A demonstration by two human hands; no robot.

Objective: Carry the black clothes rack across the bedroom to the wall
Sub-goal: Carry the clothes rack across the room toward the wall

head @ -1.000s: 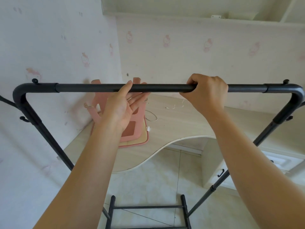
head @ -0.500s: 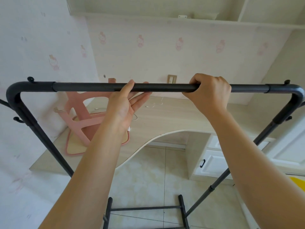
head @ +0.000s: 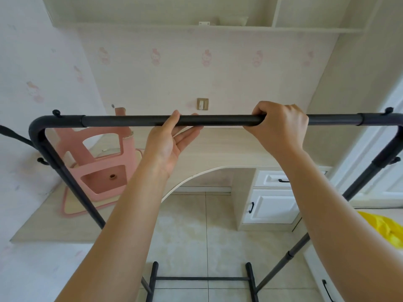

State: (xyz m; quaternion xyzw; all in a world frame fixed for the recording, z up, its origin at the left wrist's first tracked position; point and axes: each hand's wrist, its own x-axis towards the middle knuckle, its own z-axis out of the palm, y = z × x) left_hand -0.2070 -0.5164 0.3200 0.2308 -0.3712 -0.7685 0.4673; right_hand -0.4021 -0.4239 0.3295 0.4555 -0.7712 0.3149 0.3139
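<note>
Between the two hands runs the top bar of the black clothes rack, its long axis lying straight across from left to right at about chest height in front of the person. The right hand is clenched over the bar from above, fingers wrapped fully around it. The left hand only cradles it from beneath: thumb up against the near side, fingers stretched flat and loose under the bar, not closed. Both hands sit on the middle stretch, the right hand somewhat farther toward its own end. The rack's legs splay down and outward on each side of the arms, with the base frame low near the tiled floor below the forearms. Beyond the hands stands the wallpapered wall above a curved desk, on which a pink chair lies upturned past the left hand. Judging by this, the wall lies ahead, broadside to the bar, so the rack would travel sideways-on, the firmer right grip bearing most of the load.
</note>
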